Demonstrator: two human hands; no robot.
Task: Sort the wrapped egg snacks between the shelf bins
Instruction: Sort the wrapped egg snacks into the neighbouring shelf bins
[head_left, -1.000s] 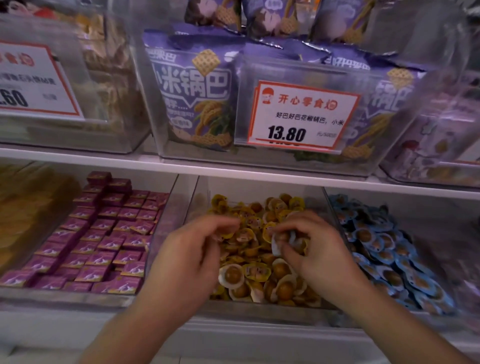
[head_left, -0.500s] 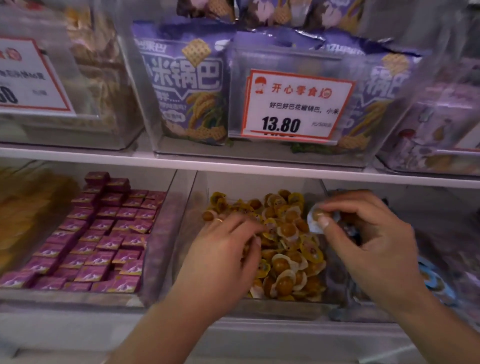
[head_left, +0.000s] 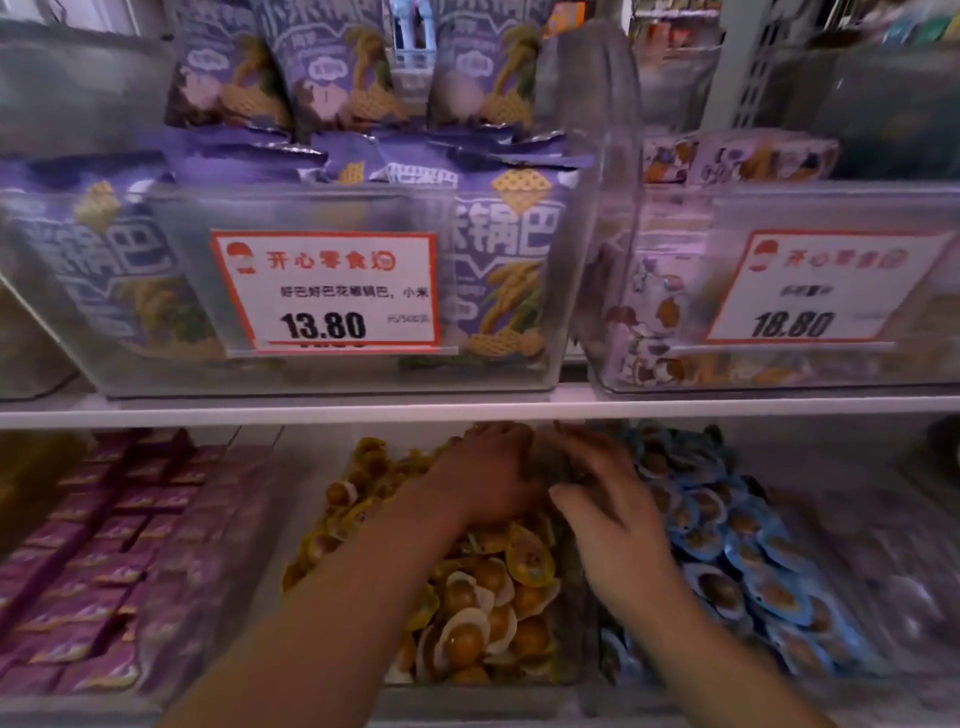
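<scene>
Over the yellow-wrapped eggs (head_left: 483, 587), left hand (head_left: 483, 478) is reaching (grip hidden); right hand (head_left: 608, 499) is spreading flat beside the blue-wrapped eggs (head_left: 737, 540).

In the lower middle of the frame, the yellow-wrapped egg snacks (head_left: 493, 587) show brown eggs on white and yellow film. Lower right, the blue-wrapped egg snacks (head_left: 737, 551) have brown centres ringed in blue. Lower left, the small packets (head_left: 98, 551) are magenta and purple. Across the upper half, the rice-crust bags (head_left: 498, 270) are lavender with white characters and yellow lattice squares. The price cards (head_left: 332, 291) are white, red-bordered, with black numerals.
</scene>
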